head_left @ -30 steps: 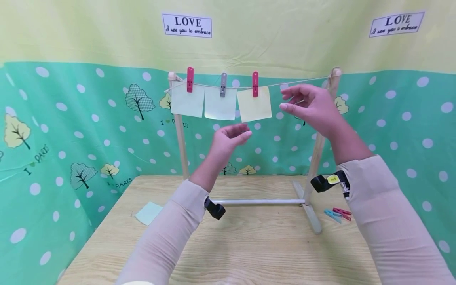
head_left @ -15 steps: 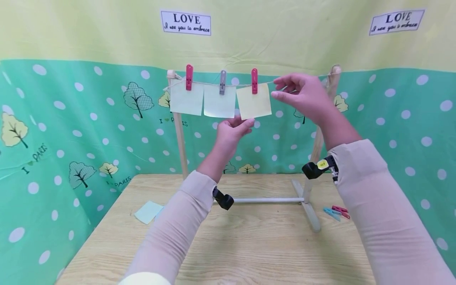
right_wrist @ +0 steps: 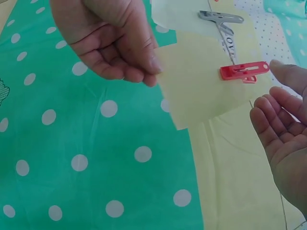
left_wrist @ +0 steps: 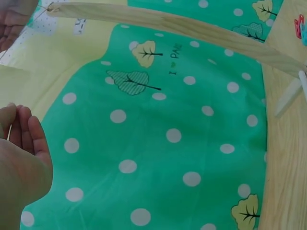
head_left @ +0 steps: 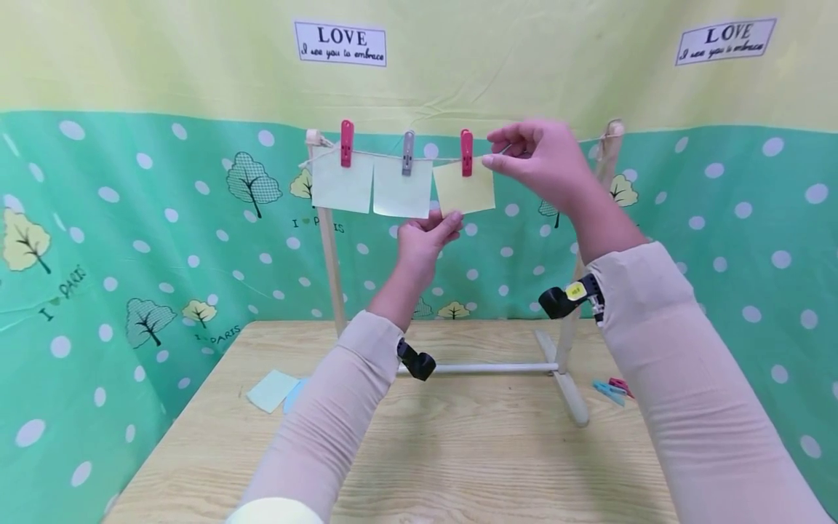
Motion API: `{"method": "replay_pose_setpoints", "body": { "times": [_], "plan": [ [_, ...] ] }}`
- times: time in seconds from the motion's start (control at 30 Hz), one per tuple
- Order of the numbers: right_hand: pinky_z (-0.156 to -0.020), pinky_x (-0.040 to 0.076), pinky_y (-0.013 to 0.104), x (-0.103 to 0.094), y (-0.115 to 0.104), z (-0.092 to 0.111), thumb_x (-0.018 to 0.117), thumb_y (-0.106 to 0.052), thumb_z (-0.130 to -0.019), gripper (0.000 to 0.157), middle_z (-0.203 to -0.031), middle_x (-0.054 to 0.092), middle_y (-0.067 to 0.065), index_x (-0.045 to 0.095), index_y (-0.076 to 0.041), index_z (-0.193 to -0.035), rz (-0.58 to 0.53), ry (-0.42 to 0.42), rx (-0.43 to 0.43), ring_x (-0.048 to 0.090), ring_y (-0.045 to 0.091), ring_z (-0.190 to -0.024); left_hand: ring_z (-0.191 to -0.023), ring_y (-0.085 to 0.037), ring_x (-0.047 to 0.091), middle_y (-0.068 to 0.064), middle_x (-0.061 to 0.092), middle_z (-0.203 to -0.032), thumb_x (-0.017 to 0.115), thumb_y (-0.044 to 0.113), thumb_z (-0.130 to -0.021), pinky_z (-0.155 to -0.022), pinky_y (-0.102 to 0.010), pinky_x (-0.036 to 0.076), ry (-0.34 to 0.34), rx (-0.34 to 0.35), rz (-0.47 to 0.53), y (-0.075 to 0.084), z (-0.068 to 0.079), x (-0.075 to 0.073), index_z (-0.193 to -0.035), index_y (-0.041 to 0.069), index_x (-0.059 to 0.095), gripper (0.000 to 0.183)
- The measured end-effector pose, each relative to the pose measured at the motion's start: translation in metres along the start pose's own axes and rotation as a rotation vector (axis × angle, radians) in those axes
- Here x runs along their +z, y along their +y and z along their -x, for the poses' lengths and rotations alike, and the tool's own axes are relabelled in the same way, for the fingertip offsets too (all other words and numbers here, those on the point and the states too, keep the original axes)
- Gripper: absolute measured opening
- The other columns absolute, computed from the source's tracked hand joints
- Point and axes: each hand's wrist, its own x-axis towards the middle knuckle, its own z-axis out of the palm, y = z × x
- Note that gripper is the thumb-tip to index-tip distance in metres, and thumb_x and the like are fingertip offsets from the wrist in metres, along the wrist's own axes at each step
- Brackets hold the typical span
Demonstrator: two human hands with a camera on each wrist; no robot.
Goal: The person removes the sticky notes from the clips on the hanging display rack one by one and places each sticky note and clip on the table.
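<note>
The background is being filled by a yellow-and-green curtain [head_left: 524, 73]. In front of it, a wooden stand [head_left: 332, 269] is being carried by the surface [head_left: 471, 437], and a string [head_left: 381, 155] is being held up between its posts. The right hand [head_left: 546, 160] is being held loosely parted, a gap being left between thumb and curved fingers, just beside the upper right corner of a yellow note [head_left: 465, 195]; whether the note is being touched cannot be told. That note is being pinched by the left hand [head_left: 422, 247] at its bottom edge, near the left corner. It is being hung from the string by a red clip [head_left: 467, 154], to the right of two pale notes [head_left: 342, 182] being held by another red clip [head_left: 347, 143] and a grey clip [head_left: 408, 154].
</note>
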Motion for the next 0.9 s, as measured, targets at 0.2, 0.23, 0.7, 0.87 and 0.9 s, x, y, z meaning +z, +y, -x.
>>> {"method": "replay_pose_setpoints", "body": {
  "times": [0.2,0.23,0.7,0.87,0.9],
  "plan": [
    [-0.081,0.05,0.021,0.0,-0.009,-0.008,0.074,-0.034,-0.088,0.048,-0.11,0.065,0.007,0.064,-0.007,-0.127,0.034,-0.013,0.045,0.059,0.017,-0.096,-0.092,-0.029,0.07,-0.01,0.072,-0.085,0.079,0.012,-0.083,-0.085,-0.03,0.056,0.03,0.002,-0.012,-0.002,-0.001,-0.001,-0.076,0.007,0.06,0.021],
    [-0.081,0.051,0.021,0.001,-0.009,-0.01,0.074,-0.034,-0.088,0.049,-0.112,0.065,0.007,0.064,-0.008,-0.128,0.035,-0.02,0.058,0.06,0.017,-0.096,-0.09,-0.027,0.071,-0.009,0.072,-0.084,0.08,0.012,-0.082,-0.085,-0.03,0.057,0.037,-0.001,-0.014,-0.003,-0.001,-0.001,-0.077,0.007,0.061,0.02],
    [-0.084,0.053,0.029,0.007,-0.013,-0.024,0.075,-0.03,-0.087,0.054,-0.123,0.065,0.009,0.059,-0.009,-0.135,-0.014,-0.138,0.15,0.062,0.019,-0.1,-0.084,-0.019,0.071,-0.012,0.073,-0.09,0.079,0.012,-0.083,-0.084,-0.027,0.056,0.076,-0.002,-0.04,-0.004,-0.009,-0.007,-0.087,0.005,0.068,0.013],
    [-0.075,0.053,0.025,0.007,-0.012,-0.025,0.074,-0.024,-0.089,0.048,-0.116,0.066,0.009,0.061,-0.008,-0.132,-0.055,-0.149,0.139,0.062,0.018,-0.099,-0.084,-0.018,0.071,-0.009,0.073,-0.087,0.078,0.012,-0.084,-0.085,-0.029,0.056,0.039,0.032,-0.042,-0.003,-0.007,-0.009,-0.089,0.005,0.069,0.012],
    [-0.074,0.053,0.025,0.007,-0.012,-0.025,0.074,-0.023,-0.089,0.047,-0.115,0.066,0.009,0.061,-0.008,-0.132,-0.063,-0.148,0.133,0.062,0.019,-0.098,-0.085,-0.019,0.071,-0.008,0.073,-0.087,0.078,0.013,-0.084,-0.085,-0.029,0.056,0.03,0.033,-0.043,-0.003,-0.007,-0.01,-0.089,0.005,0.069,0.013]
  ]
}}
